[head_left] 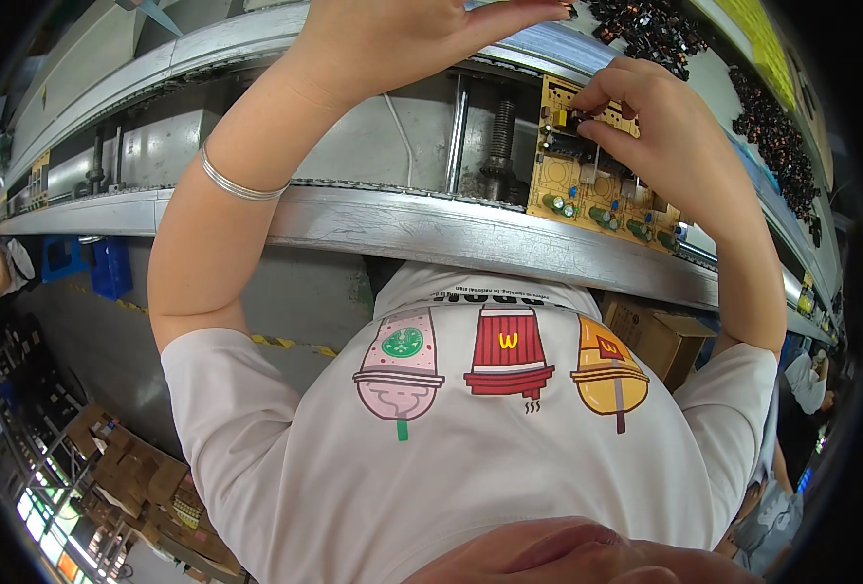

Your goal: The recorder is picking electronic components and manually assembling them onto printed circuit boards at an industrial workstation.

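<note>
A yellow-brown circuit board [553, 175] rides between the metal rails of a conveyor, carrying green capacitors, blue parts and a yellow block. Over its upper part my right hand [645, 117] is closed in a pinch, thumb and index finger on a small dark component [578, 119] at the board's surface. My left hand [402, 44] reaches across the conveyor to the top edge, beside a pile of small black and copper components [650, 34]. Its thumb is stretched toward a small dark piece at the tip; the other fingers are mostly cut off.
The near conveyor rail [383, 224] runs in front of my body. Another heap of black and copper components [777, 146] lies at the far right, near yellow material [762, 44]. Blue bins [110, 268] and cardboard boxes [144, 467] stand left; other people are at both sides.
</note>
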{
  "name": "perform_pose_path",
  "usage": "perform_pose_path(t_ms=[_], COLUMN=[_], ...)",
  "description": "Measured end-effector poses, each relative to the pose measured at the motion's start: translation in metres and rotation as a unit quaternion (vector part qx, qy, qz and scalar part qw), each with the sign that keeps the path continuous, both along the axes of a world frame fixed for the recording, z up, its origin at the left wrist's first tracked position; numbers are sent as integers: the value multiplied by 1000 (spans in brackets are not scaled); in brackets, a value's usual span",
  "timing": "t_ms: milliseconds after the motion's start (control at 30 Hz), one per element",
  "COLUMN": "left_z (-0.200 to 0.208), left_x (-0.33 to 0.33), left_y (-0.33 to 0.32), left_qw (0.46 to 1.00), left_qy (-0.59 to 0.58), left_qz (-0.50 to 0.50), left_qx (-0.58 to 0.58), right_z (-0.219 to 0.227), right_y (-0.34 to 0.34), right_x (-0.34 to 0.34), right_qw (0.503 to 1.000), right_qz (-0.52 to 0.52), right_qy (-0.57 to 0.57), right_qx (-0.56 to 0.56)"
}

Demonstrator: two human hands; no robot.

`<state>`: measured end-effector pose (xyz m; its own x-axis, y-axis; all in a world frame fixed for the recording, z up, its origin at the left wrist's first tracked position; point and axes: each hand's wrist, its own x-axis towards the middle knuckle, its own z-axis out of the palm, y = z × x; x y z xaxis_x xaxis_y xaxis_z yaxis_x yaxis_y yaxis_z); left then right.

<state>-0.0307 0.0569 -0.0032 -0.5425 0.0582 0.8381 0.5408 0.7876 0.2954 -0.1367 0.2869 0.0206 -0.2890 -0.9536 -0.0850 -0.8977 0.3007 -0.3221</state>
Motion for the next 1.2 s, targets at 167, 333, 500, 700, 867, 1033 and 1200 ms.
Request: perform_pose_path(t_ms=[167,333,500,700,867,1033,1200], left_z=[1,-3,-8,-12,9,4,-15], left_x=[0,-3,-7,-11,24,9,18], left_y=[0,1,0,-2,1,2,22], left_qw=[1000,1000,998,994,985,987,991], left_qy=[-1,16,44,88,-62,-49,-113], left_qz=[3,-15,-32,-58,74,34,-3], left_qx=[-11,6,22,41,-140,-150,-76], right_z=[1,1,2,-4,-13,-10,-14], right_y=[2,5,7,13,18,33,90], right_x=[0,-3,-2,-10,-9,-9,11], right_qw=[999,998,993,998,999,989,925], right_qz=[-23,-37,-71,-27,-7,-39,-141], right_qy=[-31,-47,-90,-50,-42,-20,16], right_qx=[7,4,8,9,-32,-145,-353])
